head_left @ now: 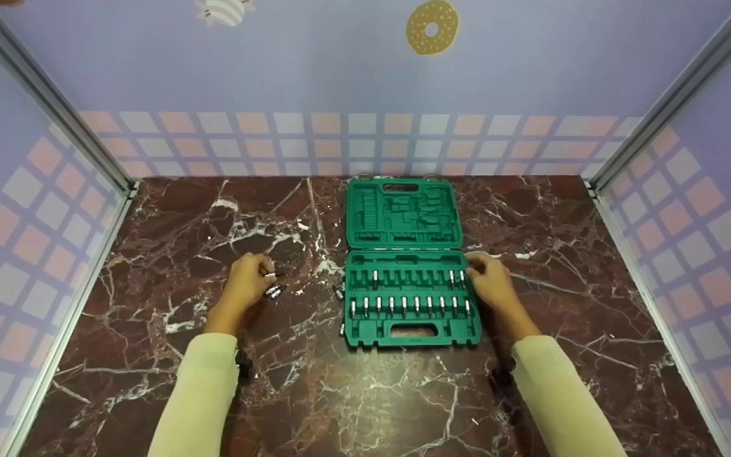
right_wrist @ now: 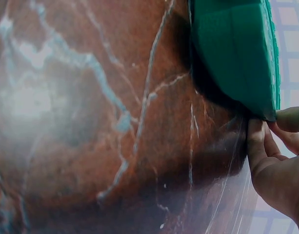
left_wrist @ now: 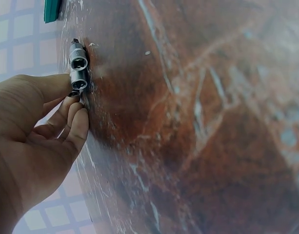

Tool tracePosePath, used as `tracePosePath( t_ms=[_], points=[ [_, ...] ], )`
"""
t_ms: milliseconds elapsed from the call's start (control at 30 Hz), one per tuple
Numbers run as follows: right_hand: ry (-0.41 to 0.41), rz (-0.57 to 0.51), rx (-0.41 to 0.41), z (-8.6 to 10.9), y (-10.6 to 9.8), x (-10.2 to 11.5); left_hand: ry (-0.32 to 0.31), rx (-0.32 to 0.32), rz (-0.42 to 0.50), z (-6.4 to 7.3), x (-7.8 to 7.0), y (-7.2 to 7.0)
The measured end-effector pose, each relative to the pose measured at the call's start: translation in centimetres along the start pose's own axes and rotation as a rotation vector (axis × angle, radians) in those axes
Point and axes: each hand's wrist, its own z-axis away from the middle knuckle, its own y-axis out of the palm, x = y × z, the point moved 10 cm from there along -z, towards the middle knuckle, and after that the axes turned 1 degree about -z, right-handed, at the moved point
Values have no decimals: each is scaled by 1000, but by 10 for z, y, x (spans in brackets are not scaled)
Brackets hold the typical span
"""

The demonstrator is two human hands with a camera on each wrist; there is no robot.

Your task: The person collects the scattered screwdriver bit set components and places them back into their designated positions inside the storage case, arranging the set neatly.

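In the head view a green socket case (head_left: 365,330) lies unfolded on the table, its moulded lid (head_left: 372,240) away from me. Three silver bit sockets stand in its upper row; several fill the lower row. My left hand (head_left: 248,279) is left of the case, low over the tabletop. Its thumb and fingers pinch a small bit socket (left_wrist: 73,93), mostly hidden by the fingers. Two more bit sockets (left_wrist: 78,59) lie right beside the thumb. My right hand (head_left: 491,279) grips the case's right edge, thumb at the rim and fingertips low against the side (right_wrist: 256,129).
A bit socket (head_left: 339,292) lies against the case's left side, and another small metal piece (head_left: 342,330) shows farther down that side. The dark red marbled table (head_left: 169,266) is bordered by patterned panels (head_left: 302,76) at the back, left and right.
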Motion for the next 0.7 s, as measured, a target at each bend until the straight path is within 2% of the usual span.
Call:
tracePosePath(
  t_ms=[267, 367, 700],
  points=[
    [1, 6, -5, 0, 0, 1, 18, -30, 15, 2, -5, -4],
    [2, 9, -7, -1, 0, 1, 45, -38, 23, 3, -11, -5],
    [1, 6, -1, -1, 0, 1, 142, -59, 57, 9, -46, -9]
  ],
)
